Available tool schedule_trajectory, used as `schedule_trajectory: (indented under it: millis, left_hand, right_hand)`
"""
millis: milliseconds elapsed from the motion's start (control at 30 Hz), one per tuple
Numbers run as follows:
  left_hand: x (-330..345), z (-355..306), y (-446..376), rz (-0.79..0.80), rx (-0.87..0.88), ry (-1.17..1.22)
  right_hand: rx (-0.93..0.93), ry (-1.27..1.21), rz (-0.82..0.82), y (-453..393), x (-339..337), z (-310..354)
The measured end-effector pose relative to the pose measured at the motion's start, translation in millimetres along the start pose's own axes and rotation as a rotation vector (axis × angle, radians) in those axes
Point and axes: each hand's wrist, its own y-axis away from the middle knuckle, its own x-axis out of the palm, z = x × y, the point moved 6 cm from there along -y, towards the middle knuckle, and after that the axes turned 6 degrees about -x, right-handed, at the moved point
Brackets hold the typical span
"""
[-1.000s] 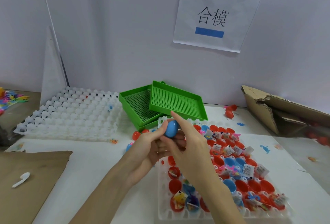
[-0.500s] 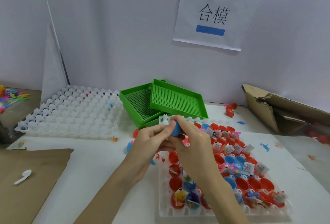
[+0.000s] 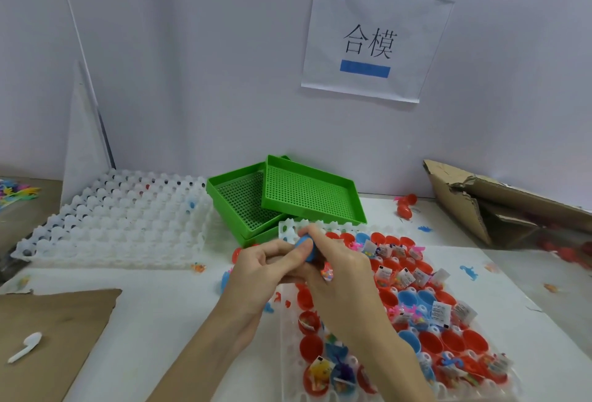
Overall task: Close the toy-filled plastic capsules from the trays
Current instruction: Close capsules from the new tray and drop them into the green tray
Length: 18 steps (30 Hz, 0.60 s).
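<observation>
Pinching a blue capsule between our left hand and right hand above the white tray, we judge it light, smooth, rigid; squeeze both ends.

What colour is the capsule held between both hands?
Blue: the capsule shows best in the head view.

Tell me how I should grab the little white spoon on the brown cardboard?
Pinch the thin handle of the white spoon from above, with your fingers on its two long sides. It lies flat on the cardboard with bare cardboard all around it, and the handle end near the bottom left looks narrower than the rounded bowl, so it should be easier to pinch.
</observation>
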Motion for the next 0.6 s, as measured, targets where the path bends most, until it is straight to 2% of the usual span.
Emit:
schedule_trajectory:
  millis: [200,433,533,600]
  left_hand:
    - [0.9,3.1,1.5,-0.136,0.02,0.001]
    - [0.4,-2.2,-1.2,-0.104,0.129,-0.099]
    - [-2.0,-3.2,-3.3,-0.114,0.146,-0.106]
    - [-5.8,-3.8,-5.5,-0.121,0.122,-0.058]
  right_hand:
    - [0.007,-0.025,0.026,-0.7,1.9,-0.4]
    - [0.046,0.039,0.09,-5.3,-6.4,9.6]
    - [0.165,0.063,0.131,-17.0,-21.2,2.6]
    - [0.317,-0.026,0.156,-30.9,-34.4,-14.3]
